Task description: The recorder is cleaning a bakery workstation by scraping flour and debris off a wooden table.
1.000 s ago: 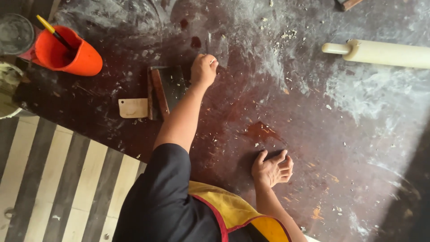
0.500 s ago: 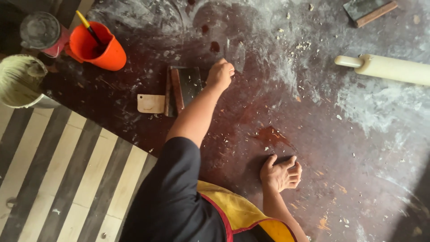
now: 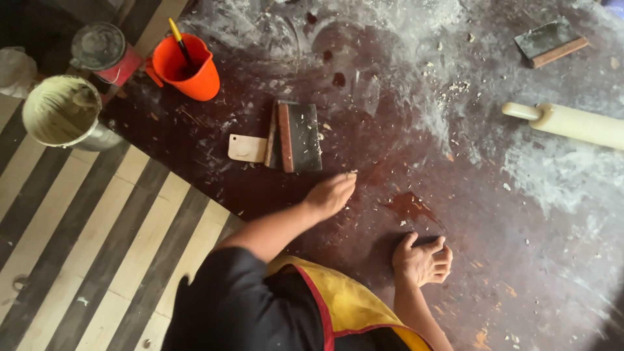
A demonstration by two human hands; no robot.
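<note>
Much of the dark brown surface (image 3: 364, 195) is being shown in two states: the far and right parts are being left under a white floury dusting, while the near patch around the hands is already looking scraped down to bare board, with only crumbs and a wet reddish stain (image 3: 409, 207) lying on it. By that look, the clearing is judged to be partly done, with the dusted far area yet to be dealt with.

A cream rolling pin (image 3: 572, 123) is being left at the right edge, well apart from both hands. A pale bucket (image 3: 62, 114) and an orange jug (image 3: 188, 68) with a yellow-handled tool are being kept at the far left corner. A dark bench scraper (image 3: 300, 136) with a wooden edge is lying just beyond the left hand, a small cream plastic scraper (image 3: 247, 148) beside it; neither is being touched.

The left hand (image 3: 331, 194) is being pressed flat on the board, fingers together, holding nothing. The right hand (image 3: 422, 260) is being curled loosely on the board near the stain; whether anything is being gripped under it cannot be told.
</note>
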